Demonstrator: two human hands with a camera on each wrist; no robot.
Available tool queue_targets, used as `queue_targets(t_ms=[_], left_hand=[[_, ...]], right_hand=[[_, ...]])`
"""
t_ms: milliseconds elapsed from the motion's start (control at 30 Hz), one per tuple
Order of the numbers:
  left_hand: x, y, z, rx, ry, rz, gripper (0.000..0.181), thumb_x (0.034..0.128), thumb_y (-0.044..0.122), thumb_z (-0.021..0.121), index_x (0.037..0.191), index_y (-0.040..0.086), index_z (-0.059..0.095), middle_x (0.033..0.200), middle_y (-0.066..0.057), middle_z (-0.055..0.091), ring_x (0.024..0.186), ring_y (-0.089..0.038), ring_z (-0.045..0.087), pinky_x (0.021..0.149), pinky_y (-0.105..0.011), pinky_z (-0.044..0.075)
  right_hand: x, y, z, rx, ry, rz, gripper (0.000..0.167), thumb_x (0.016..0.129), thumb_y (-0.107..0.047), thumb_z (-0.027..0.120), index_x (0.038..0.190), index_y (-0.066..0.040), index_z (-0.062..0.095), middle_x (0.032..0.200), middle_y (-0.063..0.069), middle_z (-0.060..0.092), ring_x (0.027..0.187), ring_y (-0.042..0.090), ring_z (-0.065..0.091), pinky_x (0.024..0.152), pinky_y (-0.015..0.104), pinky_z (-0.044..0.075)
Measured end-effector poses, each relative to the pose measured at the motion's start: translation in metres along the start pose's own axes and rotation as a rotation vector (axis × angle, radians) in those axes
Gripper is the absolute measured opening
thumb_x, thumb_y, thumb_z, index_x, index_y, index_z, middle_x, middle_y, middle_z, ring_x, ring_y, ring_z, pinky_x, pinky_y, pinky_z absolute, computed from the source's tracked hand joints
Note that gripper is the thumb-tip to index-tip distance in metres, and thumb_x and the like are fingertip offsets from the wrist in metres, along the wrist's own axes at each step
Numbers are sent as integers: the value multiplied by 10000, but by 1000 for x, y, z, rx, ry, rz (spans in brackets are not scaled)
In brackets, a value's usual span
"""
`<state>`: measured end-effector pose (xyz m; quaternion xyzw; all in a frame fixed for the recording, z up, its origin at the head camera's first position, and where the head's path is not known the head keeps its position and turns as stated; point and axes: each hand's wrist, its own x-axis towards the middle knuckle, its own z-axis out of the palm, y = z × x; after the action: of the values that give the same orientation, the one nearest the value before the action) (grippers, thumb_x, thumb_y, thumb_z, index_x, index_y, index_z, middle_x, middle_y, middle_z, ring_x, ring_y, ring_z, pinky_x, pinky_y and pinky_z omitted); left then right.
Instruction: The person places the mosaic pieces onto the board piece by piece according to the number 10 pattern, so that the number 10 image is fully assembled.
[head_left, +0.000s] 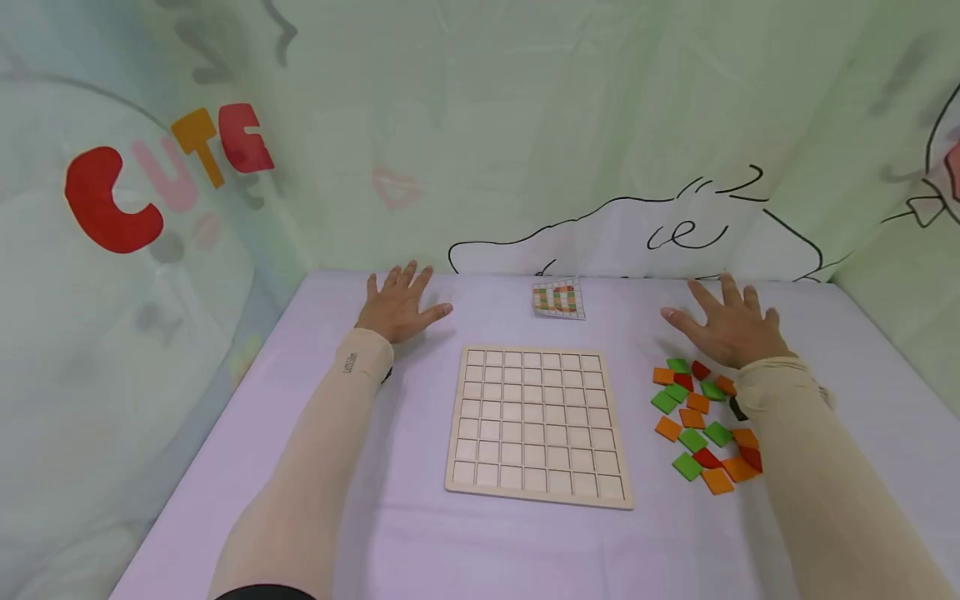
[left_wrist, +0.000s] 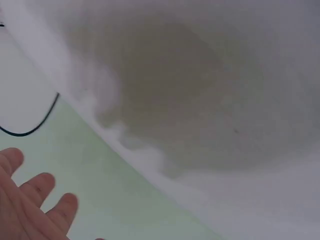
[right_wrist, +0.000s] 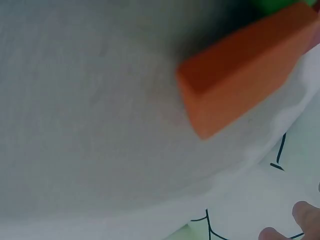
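L hand (head_left: 399, 312) nr table (head_left: 420, 542) far L corner, R hand (head_left: 738, 329) nr far R, by tiles (head_left: 692, 418); palms dn, fingers (head_left: 408, 272) wide

Even, diffuse light fills the head view, leaving soft, faint shadows on the tabletop (head_left: 510, 550) beside the left hand (head_left: 397, 307) and right hand (head_left: 731, 331); the board (head_left: 538, 425) looks crisp down to its grid lines. The left wrist view is dimmer: a broad, soft-edged dark patch, perhaps a shadow, spreads over the blurred tabletop. The right wrist view is murky, its close orange tile (right_wrist: 240, 90) out of focus, while the far backdrop (right_wrist: 245, 200) is brighter.
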<state>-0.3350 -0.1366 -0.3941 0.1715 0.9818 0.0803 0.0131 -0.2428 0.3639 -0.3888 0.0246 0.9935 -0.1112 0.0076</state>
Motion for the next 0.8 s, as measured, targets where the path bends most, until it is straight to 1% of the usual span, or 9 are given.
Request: queue_targets(t_ms=[200,300,400,433,500,567,633,700,800], left_hand=[[-5,12,-4,-93,-36,24,936,980,740,473,1673,170,206,1685,-171,289,1519,-436,315,1228,-654,293],[-13,16,-6,-143,-70,27,894,997,677,528,1660,148,247,1651,-186,343,1491,-424,369,1211,-610,360],[-22,23,-6,-237,-117,20,760,1015,547,604,1590,96,394,1522,-196,496,1378,-379,500,1151,-543,451],[-26,25,-6,-273,-132,14,702,1016,501,626,1548,78,451,1456,-193,549,1315,-358,545,1110,-520,485],[-34,29,-6,-349,-156,-11,584,1006,411,669,1444,44,547,1301,-175,630,1158,-316,612,1001,-468,542],[-43,33,-6,-407,-184,-39,494,988,354,699,1339,22,597,1139,-143,665,986,-271,644,876,-410,562],[-51,37,-6,-449,-219,-76,458,969,329,725,1281,18,600,1008,-110,681,864,-228,651,801,-364,546],[-59,43,-5,-479,-253,-114,446,952,313,745,1248,18,587,896,-85,688,769,-198,653,763,-333,519],[-68,53,-1,-518,-302,-162,443,937,288,764,1222,14,564,771,-71,692,669,-177,663,734,-304,501]], right_hand=[[3,0,1,56,12,-34,997,1006,-753,345,1642,-13,140,1619,448,23,1417,727,109,1091,891,136],[3,-6,-2,96,-10,-57,983,1014,-714,410,1636,6,163,1627,430,76,1430,688,163,1100,868,190],[-5,-10,-6,154,-46,-62,878,1028,-592,539,1597,27,286,1581,410,268,1380,619,343,1076,808,352],[-7,-12,-8,180,-59,-64,812,1030,-532,581,1569,30,349,1540,398,349,1340,587,405,1059,772,411],[-13,-16,-10,215,-88,-60,667,1026,-417,640,1488,30,465,1411,373,495,1194,522,536,979,690,529],[-20,-19,-12,245,-127,-58,545,1016,-326,669,1406,34,542,1288,335,587,1060,443,614,897,604,593],[-26,-19,-13,246,-169,-52,477,1007,-282,683,1346,39,588,1212,299,635,973,371,644,856,540,616],[-32,-16,-15,234,-205,-45,431,1001,-248,688,1303,52,619,1153,274,665,920,331,658,823,498,623],[-42,-6,-16,192,-234,-12,406,993,-231,694,1252,78,645,1121,271,675,917,341,640,785,479,618]])
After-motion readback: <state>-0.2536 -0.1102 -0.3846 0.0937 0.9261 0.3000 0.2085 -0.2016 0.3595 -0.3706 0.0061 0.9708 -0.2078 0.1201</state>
